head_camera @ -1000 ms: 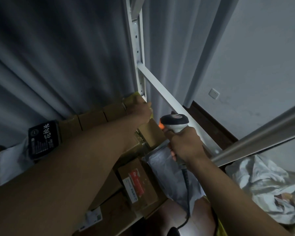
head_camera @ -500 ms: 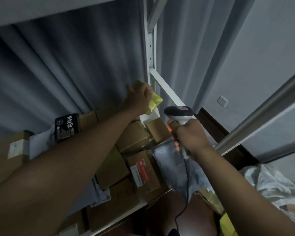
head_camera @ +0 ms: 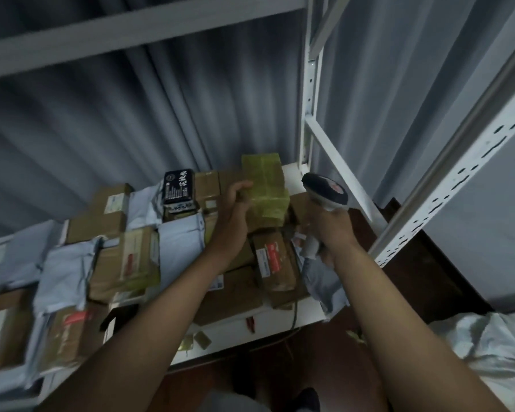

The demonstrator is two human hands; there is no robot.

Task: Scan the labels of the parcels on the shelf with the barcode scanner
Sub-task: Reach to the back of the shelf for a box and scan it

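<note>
My left hand (head_camera: 235, 203) grips a parcel wrapped in yellow-green tape (head_camera: 265, 188), held tilted above the pile at the back right of the shelf. To its right, my right hand (head_camera: 332, 230) holds the barcode scanner (head_camera: 324, 193) by its handle, with the dark head up and level with the parcel's right side. Brown cardboard boxes, among them one with a red label (head_camera: 272, 260), and grey mailer bags (head_camera: 180, 242) lie heaped on the white shelf (head_camera: 250, 331). A black box with white writing (head_camera: 179, 187) rests at the back of the pile.
A white perforated upright (head_camera: 308, 114) and a diagonal brace stand at the shelf's right end, and another upright (head_camera: 446, 179) is nearer on the right. An upper shelf beam (head_camera: 131, 28) crosses overhead. Grey curtain hangs behind. Crumpled white bags (head_camera: 494, 346) lie on the floor at right.
The view has tilted down, so more of the shelf shows. My left hand has lifted the yellow-green parcel off the back corner and turned it; the scanner stays beside it.
</note>
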